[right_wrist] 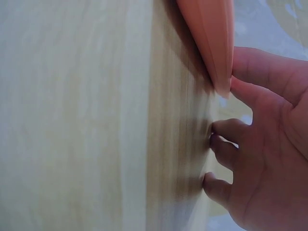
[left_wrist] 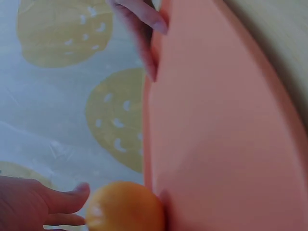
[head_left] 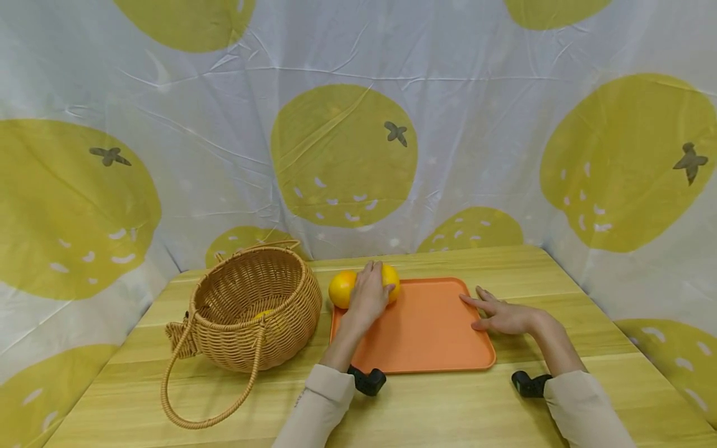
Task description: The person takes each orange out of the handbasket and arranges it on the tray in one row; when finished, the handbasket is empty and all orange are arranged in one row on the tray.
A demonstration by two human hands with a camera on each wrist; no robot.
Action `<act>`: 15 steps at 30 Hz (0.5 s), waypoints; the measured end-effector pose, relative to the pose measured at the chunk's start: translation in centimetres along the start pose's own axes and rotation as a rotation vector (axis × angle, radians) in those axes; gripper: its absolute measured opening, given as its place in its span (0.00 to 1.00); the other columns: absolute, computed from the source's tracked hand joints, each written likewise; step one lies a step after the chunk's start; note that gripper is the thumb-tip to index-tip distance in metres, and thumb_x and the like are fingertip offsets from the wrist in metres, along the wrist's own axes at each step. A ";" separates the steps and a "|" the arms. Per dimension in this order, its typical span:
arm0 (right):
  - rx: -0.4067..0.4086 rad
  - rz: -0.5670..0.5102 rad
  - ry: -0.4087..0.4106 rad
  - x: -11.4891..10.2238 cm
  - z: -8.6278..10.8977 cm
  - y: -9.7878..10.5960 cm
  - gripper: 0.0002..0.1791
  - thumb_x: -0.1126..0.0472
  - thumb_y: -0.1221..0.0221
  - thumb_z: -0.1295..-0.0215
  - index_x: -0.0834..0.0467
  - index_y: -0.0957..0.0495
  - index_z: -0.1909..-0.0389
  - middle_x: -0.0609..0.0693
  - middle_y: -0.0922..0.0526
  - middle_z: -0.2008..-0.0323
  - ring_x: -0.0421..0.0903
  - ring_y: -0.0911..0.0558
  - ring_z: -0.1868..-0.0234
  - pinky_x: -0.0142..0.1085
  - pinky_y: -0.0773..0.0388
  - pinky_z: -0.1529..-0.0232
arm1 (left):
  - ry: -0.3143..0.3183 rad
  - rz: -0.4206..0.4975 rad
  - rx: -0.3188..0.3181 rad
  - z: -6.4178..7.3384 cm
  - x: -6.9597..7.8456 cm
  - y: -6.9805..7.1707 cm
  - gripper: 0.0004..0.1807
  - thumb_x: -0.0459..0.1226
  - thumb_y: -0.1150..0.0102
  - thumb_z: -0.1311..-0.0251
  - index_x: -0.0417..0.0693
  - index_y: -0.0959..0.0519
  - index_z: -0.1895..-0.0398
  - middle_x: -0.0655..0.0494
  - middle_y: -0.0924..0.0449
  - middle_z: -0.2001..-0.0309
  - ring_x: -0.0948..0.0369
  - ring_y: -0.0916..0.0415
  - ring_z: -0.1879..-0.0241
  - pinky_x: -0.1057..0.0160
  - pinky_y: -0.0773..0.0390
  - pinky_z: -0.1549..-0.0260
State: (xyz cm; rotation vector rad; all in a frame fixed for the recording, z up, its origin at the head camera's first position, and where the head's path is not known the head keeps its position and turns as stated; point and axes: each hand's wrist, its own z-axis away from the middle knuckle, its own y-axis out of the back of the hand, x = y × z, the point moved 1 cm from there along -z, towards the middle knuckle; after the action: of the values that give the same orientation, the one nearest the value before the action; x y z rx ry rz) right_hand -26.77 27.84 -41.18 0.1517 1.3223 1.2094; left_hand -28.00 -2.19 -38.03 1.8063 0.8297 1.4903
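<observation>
In the head view my left hand [head_left: 370,291] is at the back left corner of an orange plastic tray [head_left: 431,330]. It lies between two oranges, one on its left [head_left: 340,290] and one on its right [head_left: 392,281], partly covering both. The left wrist view shows its thumb straight beside one orange [left_wrist: 126,208], with a small gap at the tip. My right hand [head_left: 506,316] is spread at the tray's right edge. In the right wrist view, thumb and index finger touch the rim [right_wrist: 219,72], and the other fingertips rest on the wooden table.
A round wicker basket [head_left: 235,342] stands left of the tray, with its handle [head_left: 210,423] hanging down in front. Something yellow [head_left: 263,315] shows inside it. A fruit-printed cloth [head_left: 476,155] hangs behind the wooden table [head_left: 437,410] and on both sides.
</observation>
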 end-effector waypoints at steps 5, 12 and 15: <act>-0.005 0.008 0.006 0.0 0.0 0.1 0.45 0.47 0.43 0.23 0.63 0.53 0.17 0.76 0.72 0.21 0.82 0.69 0.24 0.79 0.63 0.31 | -0.043 0.022 0.038 0.3 1.0 2.0 0.30 0.37 0.34 0.31 0.37 0.28 0.30 0.40 0.30 0.28 0.40 0.29 0.31 0.37 0.23 0.39; -0.010 0.003 0.004 0.1 -0.1 0.1 0.46 0.47 0.43 0.23 0.63 0.54 0.17 0.76 0.73 0.21 0.81 0.70 0.24 0.79 0.65 0.32 | -0.147 0.178 0.010 0.6 2.2 6.2 0.28 0.39 0.40 0.26 0.36 0.31 0.28 0.39 0.30 0.28 0.43 0.33 0.27 0.44 0.29 0.30; -0.013 0.004 -0.003 0.2 0.0 0.1 0.46 0.47 0.43 0.23 0.62 0.54 0.17 0.76 0.73 0.21 0.81 0.70 0.24 0.79 0.65 0.32 | -0.154 0.193 -0.032 0.3 2.6 8.4 0.29 0.41 0.42 0.24 0.36 0.33 0.26 0.39 0.33 0.25 0.44 0.37 0.24 0.44 0.34 0.27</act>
State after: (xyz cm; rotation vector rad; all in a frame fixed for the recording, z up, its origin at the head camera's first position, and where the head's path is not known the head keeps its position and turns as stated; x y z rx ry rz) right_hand -26.93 28.02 -41.22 0.1474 1.3116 1.2201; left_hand -26.70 -5.15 -29.82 1.9950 0.5667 1.4502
